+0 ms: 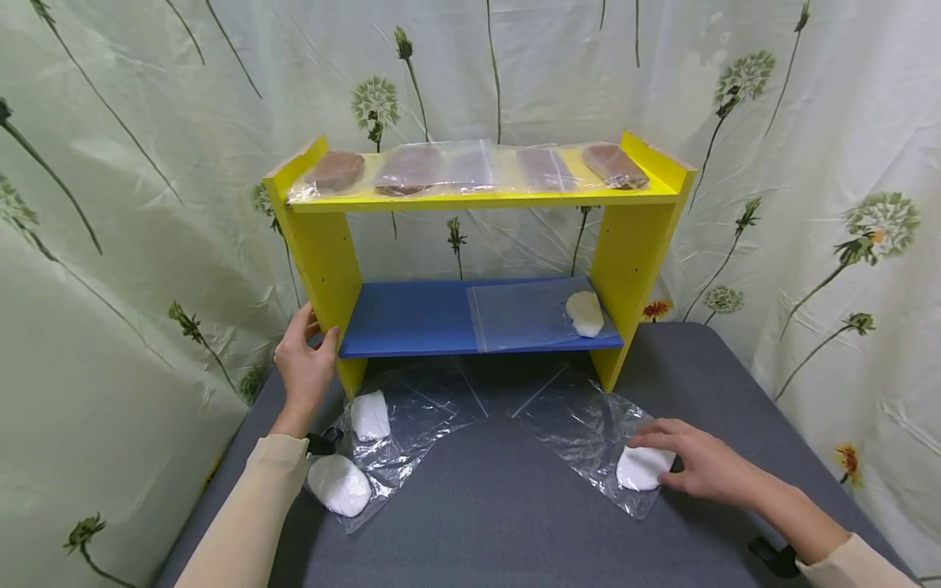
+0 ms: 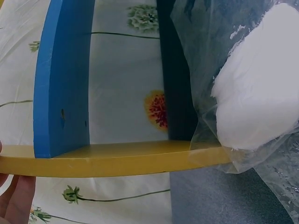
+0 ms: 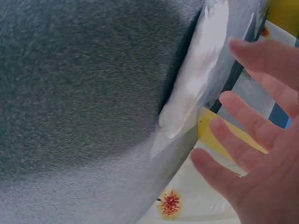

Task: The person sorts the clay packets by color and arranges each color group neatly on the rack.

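Observation:
My left hand [image 1: 305, 367] holds the left side panel [image 1: 314, 269] of a small yellow shelf unit at its front edge. In the left wrist view its fingers [image 2: 21, 198] lie along one face of the panel, the thumb barely in sight at the other. On the right, my right hand [image 1: 698, 461] is spread over a white flattened lump [image 1: 643, 468] in a clear zip bag [image 1: 581, 425]. The right wrist view shows the fingers [image 3: 247, 116] apart, beside the lump [image 3: 201, 70]. Nothing is gripped there.
Two white lumps, one squarish [image 1: 370, 416] and one rounder [image 1: 339, 485], lie bagged at front left. A bagged cream lump [image 1: 585, 314] sits on the blue lower shelf [image 1: 412, 314]. Several bagged brown slabs [image 1: 336, 171] line the top. A flowered curtain [image 1: 478, 73] hangs behind the grey table [image 1: 470, 506].

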{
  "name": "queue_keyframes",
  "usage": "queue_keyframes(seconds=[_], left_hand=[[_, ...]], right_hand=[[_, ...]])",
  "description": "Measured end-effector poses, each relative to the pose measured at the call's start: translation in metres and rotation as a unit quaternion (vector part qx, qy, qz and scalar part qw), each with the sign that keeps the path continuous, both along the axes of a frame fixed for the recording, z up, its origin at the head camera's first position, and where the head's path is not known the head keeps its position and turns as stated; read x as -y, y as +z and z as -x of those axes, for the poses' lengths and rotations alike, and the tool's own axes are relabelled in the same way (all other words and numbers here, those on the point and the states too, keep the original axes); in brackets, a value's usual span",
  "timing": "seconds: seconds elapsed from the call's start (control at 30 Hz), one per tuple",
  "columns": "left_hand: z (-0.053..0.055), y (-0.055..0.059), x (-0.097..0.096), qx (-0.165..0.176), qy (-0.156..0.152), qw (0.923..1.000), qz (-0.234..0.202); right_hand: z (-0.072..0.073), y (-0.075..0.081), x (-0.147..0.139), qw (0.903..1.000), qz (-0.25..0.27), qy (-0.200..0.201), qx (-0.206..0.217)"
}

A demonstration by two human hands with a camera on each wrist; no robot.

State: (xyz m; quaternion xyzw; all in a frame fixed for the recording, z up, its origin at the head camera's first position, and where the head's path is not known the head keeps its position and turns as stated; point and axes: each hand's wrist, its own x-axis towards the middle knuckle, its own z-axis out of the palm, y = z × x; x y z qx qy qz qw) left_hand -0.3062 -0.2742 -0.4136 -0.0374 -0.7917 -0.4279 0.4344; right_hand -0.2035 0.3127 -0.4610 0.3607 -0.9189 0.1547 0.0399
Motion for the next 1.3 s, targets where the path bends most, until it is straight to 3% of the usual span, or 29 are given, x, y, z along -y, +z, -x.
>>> queue_keyframes(seconds=[0.1,0.33,0.87,1.3], left_hand=[[0.000,0.000,0.000,0.001,0.001,1.0000,0.000],[0.000,-0.001,-0.001,-0.005,-0.008,0.9999,-0.004],[-0.001,0.000,0.000,0.004,-0.005,1.0000,-0.002],[-0.003,-0.001,0.000,0.004,-0.005,1.0000,-0.003]], right_hand=[[0.002,-0.004,-0.002,0.9999,-0.005,0.003,0.014],[0.005,-0.016,-0.005,0.9996,-0.009,0.021,-0.018],[0.009,-0.023,0.000,0.9942,0.005,0.068,-0.083],[0.016,-0.020,0.008,0.9979,-0.009,0.047,-0.044]])
